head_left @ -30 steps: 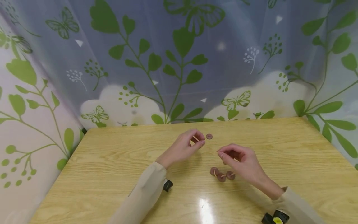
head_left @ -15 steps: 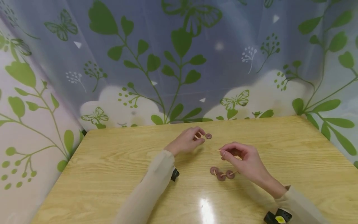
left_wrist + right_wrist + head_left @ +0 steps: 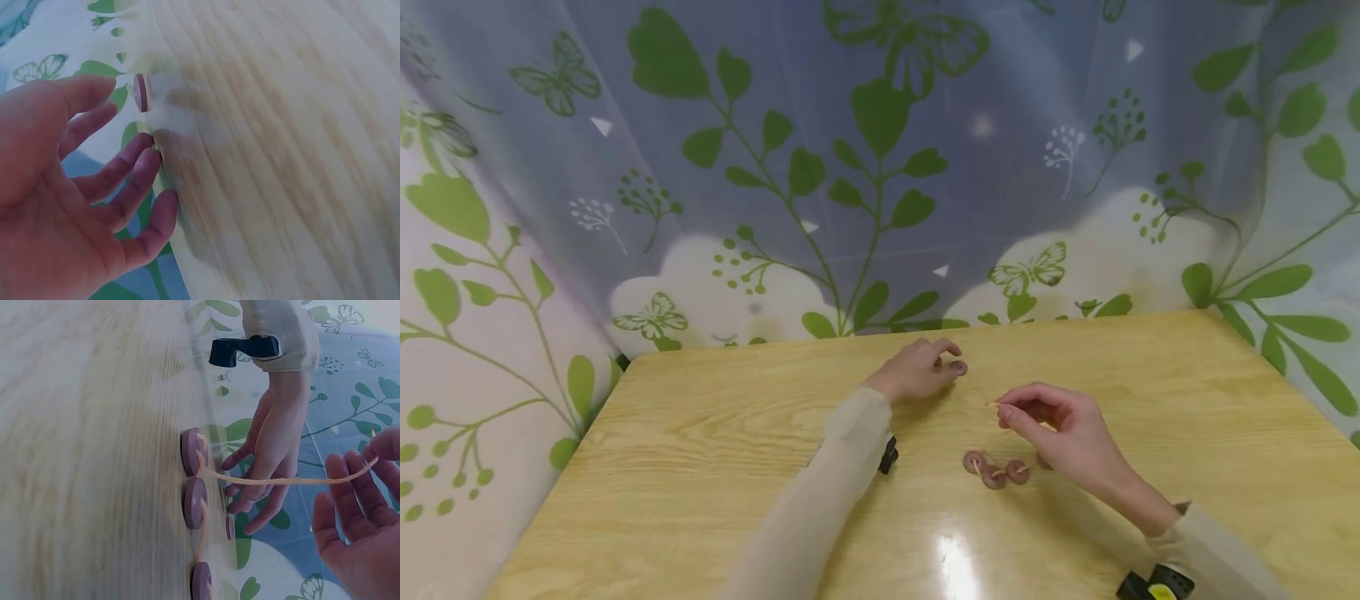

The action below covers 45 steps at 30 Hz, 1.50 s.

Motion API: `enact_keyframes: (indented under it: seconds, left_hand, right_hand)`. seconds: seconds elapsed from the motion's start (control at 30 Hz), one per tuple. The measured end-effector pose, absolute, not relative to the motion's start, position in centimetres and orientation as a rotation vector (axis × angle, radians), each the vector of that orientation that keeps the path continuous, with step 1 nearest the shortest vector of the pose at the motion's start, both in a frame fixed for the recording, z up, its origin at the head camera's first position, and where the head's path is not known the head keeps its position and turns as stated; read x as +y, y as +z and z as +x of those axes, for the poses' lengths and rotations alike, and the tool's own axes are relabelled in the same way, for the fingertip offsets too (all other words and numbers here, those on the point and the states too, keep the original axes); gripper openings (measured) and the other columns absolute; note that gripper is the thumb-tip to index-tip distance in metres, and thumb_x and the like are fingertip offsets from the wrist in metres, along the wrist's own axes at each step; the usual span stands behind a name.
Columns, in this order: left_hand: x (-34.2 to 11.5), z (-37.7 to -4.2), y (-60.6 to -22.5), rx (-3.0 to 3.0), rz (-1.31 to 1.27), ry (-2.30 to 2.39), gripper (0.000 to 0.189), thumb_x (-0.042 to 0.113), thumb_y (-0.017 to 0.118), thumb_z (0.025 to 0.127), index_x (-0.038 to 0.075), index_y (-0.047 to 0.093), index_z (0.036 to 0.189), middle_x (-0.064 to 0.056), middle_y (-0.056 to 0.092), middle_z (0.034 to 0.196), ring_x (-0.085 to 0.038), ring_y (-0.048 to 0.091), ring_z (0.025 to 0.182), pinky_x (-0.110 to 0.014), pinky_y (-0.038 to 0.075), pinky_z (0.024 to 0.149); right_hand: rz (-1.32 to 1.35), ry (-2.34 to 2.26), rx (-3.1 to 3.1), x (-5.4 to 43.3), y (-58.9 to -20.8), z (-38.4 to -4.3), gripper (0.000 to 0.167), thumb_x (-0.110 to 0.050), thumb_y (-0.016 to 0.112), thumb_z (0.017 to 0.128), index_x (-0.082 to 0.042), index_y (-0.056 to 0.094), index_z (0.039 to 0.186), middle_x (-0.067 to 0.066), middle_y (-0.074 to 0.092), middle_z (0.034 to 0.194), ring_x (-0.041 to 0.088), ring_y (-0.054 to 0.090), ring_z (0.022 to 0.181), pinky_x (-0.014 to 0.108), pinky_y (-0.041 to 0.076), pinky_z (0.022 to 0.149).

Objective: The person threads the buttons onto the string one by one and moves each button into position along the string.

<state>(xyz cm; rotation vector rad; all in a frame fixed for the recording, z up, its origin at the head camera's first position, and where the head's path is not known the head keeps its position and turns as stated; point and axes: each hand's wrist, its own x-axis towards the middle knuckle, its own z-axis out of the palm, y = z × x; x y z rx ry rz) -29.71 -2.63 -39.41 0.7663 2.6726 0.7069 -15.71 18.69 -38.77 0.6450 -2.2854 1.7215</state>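
My left hand (image 3: 919,370) reaches over the far part of the table, thumb and fingers spread at a loose brown button (image 3: 959,367). In the left wrist view a small gap shows between the thumb tip and that button (image 3: 140,92). My right hand (image 3: 1060,425) pinches a thin yellow-orange string (image 3: 275,482) near its end, and a short tip (image 3: 991,405) sticks out past the fingers. From there the string runs down to several brown buttons (image 3: 995,477) threaded on it, lying on the table below. One threaded button is partly hidden behind the right hand.
The wooden table (image 3: 700,450) ends at a curtain (image 3: 925,208) printed with leaves and butterflies, just beyond the loose button. Dark wrist-worn devices (image 3: 889,455) sit at both sleeves. A bright reflection lies on the table's near part.
My left hand has moved right and away from the string, to the loose button, its fingers spreading. The right hand, pinching the string, has shifted slightly right.
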Motion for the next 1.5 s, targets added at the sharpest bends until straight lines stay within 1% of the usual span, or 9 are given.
enact_keyframes:
  seconds: [0.07,0.17,0.3,0.4,0.57,0.77,1.03,1.27,1.5]
  left_hand:
    - [-2.3,-29.7,-39.4,2.695,0.758,0.644,0.045,0.044,0.050,0.107,0.021,0.055,0.145,-0.009,0.059,0.125,-0.023,0.057,0.115,-0.043,0.051,0.098]
    - [-1.7,-29.4,-39.3,2.719,0.750,0.565,0.043,0.043,0.049,0.107,0.023,0.056,0.145,-0.009,0.058,0.133,-0.026,0.054,0.124,-0.048,0.051,0.101]
    - [-1.2,-29.4,-39.0,2.753,0.731,0.496,0.036,0.042,0.050,0.107,0.026,0.062,0.137,-0.008,0.057,0.138,-0.029,0.052,0.129,-0.054,0.050,0.102]
    - [-1.2,-29.5,-39.0,2.761,0.721,0.481,0.027,0.040,0.055,0.106,0.026,0.067,0.126,-0.007,0.057,0.134,-0.028,0.053,0.126,-0.053,0.050,0.100]
    - [-1.6,-29.2,-38.9,2.724,0.690,0.481,0.019,0.038,0.063,0.102,0.024,0.068,0.114,-0.003,0.056,0.126,-0.021,0.054,0.114,-0.044,0.050,0.097]
    - [-2.0,-29.0,-38.7,2.686,0.668,0.517,0.021,0.036,0.066,0.101,0.020,0.068,0.114,-0.001,0.055,0.120,-0.018,0.052,0.106,-0.039,0.049,0.094]
    - [-2.6,-28.8,-38.7,2.677,0.652,0.543,0.023,0.034,0.066,0.101,0.015,0.068,0.111,-0.002,0.055,0.125,-0.019,0.052,0.115,-0.041,0.048,0.102]
    - [-3.1,-28.9,-38.7,2.653,0.698,0.574,0.024,0.032,0.067,0.100,0.013,0.069,0.115,-0.004,0.055,0.122,-0.018,0.050,0.110,-0.040,0.048,0.099]
    - [-3.3,-29.2,-38.9,2.658,0.742,0.588,0.022,0.026,0.071,0.097,0.010,0.072,0.112,-0.005,0.061,0.121,-0.019,0.051,0.114,-0.039,0.049,0.101]
  right_hand:
    - [0.636,1.721,-2.291,18.7,-38.7,-15.8,0.011,0.001,0.063,0.099,0.000,0.071,0.106,-0.009,0.074,0.093,0.007,0.071,0.081,0.021,0.059,0.074]
    - [0.621,1.718,-2.298,18.8,-38.6,-15.6,0.011,0.001,0.063,0.099,0.000,0.072,0.107,-0.005,0.074,0.092,0.008,0.072,0.081,0.021,0.059,0.074]
    - [0.631,1.721,-2.295,18.9,-38.3,-15.7,0.012,0.001,0.063,0.099,0.000,0.071,0.107,-0.006,0.074,0.093,0.011,0.072,0.081,0.022,0.059,0.073]
    - [0.634,1.723,-2.293,18.9,-38.2,-15.8,0.012,0.001,0.062,0.099,0.001,0.071,0.107,-0.009,0.074,0.093,0.011,0.073,0.082,0.021,0.059,0.074]
    - [0.638,1.735,-2.275,19.1,-38.2,-15.8,0.012,0.003,0.062,0.099,0.002,0.071,0.107,-0.007,0.074,0.093,0.011,0.073,0.081,0.020,0.059,0.075]
    - [0.664,1.788,-2.222,19.3,-38.3,-15.9,0.013,0.005,0.062,0.098,0.002,0.071,0.107,-0.007,0.074,0.094,0.008,0.072,0.082,0.021,0.059,0.075]
    - [0.675,1.768,-2.230,19.2,-38.1,-16.1,0.014,0.004,0.062,0.098,0.002,0.071,0.108,-0.001,0.075,0.095,0.010,0.072,0.084,0.021,0.060,0.075]
    - [0.651,1.750,-2.258,19.2,-37.9,-16.1,0.013,0.003,0.062,0.099,0.000,0.071,0.108,0.000,0.075,0.094,0.013,0.072,0.083,0.020,0.059,0.075]
    - [0.669,1.759,-2.244,19.2,-38.0,-16.2,0.013,0.004,0.062,0.098,0.001,0.071,0.107,0.002,0.075,0.094,0.013,0.072,0.082,0.021,0.059,0.075]
